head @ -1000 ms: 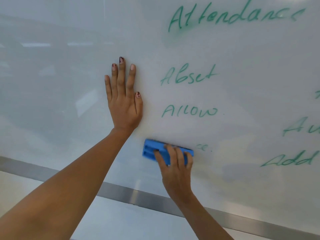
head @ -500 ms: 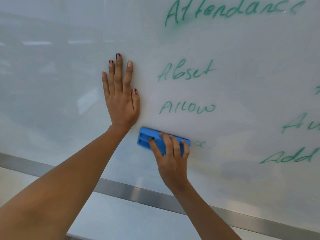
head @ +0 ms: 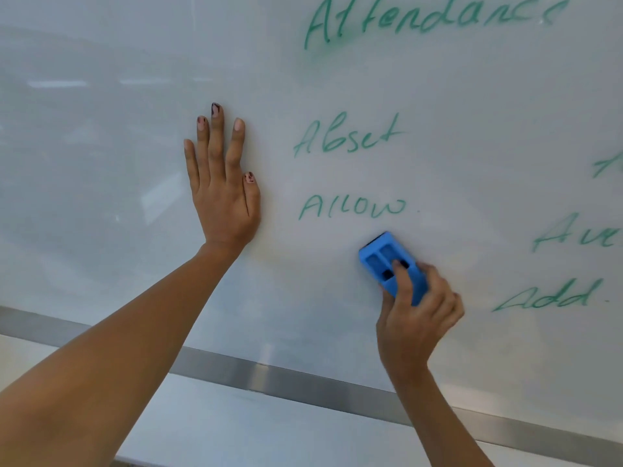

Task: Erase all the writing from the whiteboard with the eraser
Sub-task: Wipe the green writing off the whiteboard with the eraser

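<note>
The whiteboard (head: 101,163) fills the view and carries green writing. "Attendance" (head: 431,21) runs along the top, with "Abset" (head: 347,136) and "Allow" (head: 350,207) below it. Partly cut-off words and "Add" (head: 546,294) sit at the right edge. My right hand (head: 418,315) grips a blue eraser (head: 381,261), which is tilted and pressed on the board just under "Allow". My left hand (head: 222,190) lies flat on the board, fingers up, left of the words.
A grey metal frame strip (head: 269,372) runs along the board's lower edge, with a pale wall below it. The board's left half shows only window reflections.
My right hand has slid the eraser to the right and turned it from level to tilted. The faint marks under "Allow" are gone. My left hand has stayed put.
</note>
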